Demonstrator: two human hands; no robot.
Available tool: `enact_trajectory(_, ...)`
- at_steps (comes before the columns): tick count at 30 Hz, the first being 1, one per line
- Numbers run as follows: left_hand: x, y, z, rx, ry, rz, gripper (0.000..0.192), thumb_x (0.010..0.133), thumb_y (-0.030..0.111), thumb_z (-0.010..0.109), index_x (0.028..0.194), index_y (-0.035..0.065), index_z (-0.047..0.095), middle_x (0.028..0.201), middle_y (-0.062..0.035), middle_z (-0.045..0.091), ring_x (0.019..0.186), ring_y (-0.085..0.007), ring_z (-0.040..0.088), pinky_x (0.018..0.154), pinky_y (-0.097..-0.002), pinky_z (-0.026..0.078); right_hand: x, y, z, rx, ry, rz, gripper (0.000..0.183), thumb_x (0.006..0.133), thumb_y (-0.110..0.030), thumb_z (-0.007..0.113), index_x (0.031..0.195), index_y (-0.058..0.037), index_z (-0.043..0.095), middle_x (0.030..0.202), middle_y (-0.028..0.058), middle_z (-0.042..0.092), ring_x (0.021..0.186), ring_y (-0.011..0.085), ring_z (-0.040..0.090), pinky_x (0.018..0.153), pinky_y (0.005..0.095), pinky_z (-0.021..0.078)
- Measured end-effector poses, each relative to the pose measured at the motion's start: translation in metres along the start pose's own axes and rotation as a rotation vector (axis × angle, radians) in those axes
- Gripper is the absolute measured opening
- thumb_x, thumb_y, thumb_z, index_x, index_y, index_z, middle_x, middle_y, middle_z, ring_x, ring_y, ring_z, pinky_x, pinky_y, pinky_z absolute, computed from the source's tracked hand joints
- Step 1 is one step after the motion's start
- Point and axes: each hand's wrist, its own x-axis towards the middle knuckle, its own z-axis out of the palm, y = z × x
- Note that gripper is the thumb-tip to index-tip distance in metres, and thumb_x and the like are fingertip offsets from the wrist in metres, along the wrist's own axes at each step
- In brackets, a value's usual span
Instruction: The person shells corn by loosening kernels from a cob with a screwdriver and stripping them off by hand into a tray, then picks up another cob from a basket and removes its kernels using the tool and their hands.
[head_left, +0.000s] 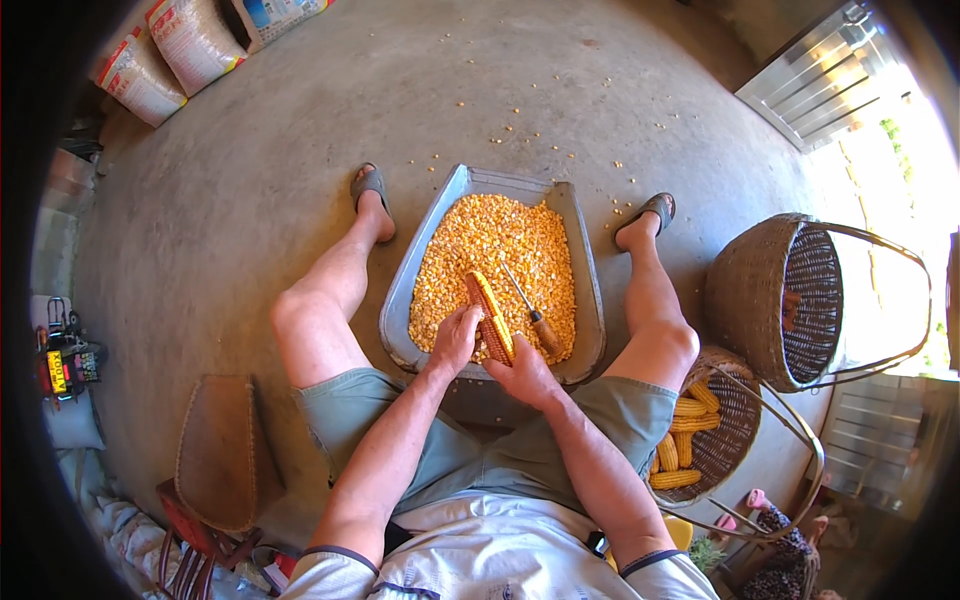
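Note:
A partly shelled corn cob (492, 319) slants between my hands, bare and reddish along its left side with yellow kernel rows still on the right. My left hand (457, 334) grips its left side around the middle, thumb against the cob. Its lower end is held in my right hand (523, 373). Beneath them a grey scoop-shaped bin (589, 289) sits on the floor between my legs, holding a heap of loose corn kernels (491, 232). On the kernels, right of the cob, lies a pointed metal tool with a wooden handle (546, 334).
To my right, a wicker basket (739, 450) holds several corn cobs (694, 424); a larger basket (742, 292) lies tipped beyond it. Loose kernels dot the concrete floor (300, 187). Filled sacks (196, 45) stand far left. Another person's legs (780, 551) show lower right.

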Motion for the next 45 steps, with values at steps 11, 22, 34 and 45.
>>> enact_trajectory(11,-0.009,-0.001,0.010,0.221,-0.057,0.040,0.047,0.090,0.045,0.062,0.099,-0.0005,0.065,0.091,-0.0104,0.068,0.087,-0.0187,0.063,0.077,-0.0340,0.050,0.002,0.009,0.012,-0.150,0.085,0.000,0.045,0.078,-0.029,0.073,0.102,0.0036,0.053,0.086,0.0282,0.066,0.086,0.0428,0.066,0.074,0.0477,0.0522)
enact_trajectory(22,-0.004,-0.008,0.014,0.227,-0.041,0.106,0.048,0.094,0.044,0.054,0.105,-0.0018,0.063,0.090,-0.0116,0.067,0.086,-0.0200,0.062,0.077,-0.0342,0.048,0.005,0.012,0.009,-0.121,0.050,0.033,0.048,0.077,-0.030,0.073,0.103,0.0043,0.052,0.088,0.0290,0.066,0.088,0.0441,0.065,0.077,0.0482,0.0520)
enact_trajectory(34,-0.023,0.012,0.020,0.302,-0.134,0.042,0.050,0.093,0.046,0.057,0.102,-0.0028,0.064,0.095,-0.0123,0.069,0.089,-0.0185,0.063,0.078,-0.0342,0.049,0.009,0.020,0.011,-0.122,0.117,0.036,0.047,0.079,-0.032,0.073,0.098,0.0041,0.051,0.086,0.0314,0.065,0.085,0.0454,0.065,0.073,0.0500,0.0523)
enact_trajectory(45,-0.015,-0.008,0.011,0.187,-0.109,0.067,0.039,0.093,0.037,0.055,0.096,-0.0007,0.064,0.087,-0.0072,0.064,0.082,-0.0148,0.058,0.076,-0.0325,0.047,0.009,0.014,0.010,-0.056,0.108,-0.016,0.048,0.080,-0.034,0.074,0.097,0.0042,0.051,0.086,0.0309,0.065,0.085,0.0451,0.065,0.072,0.0495,0.0521)
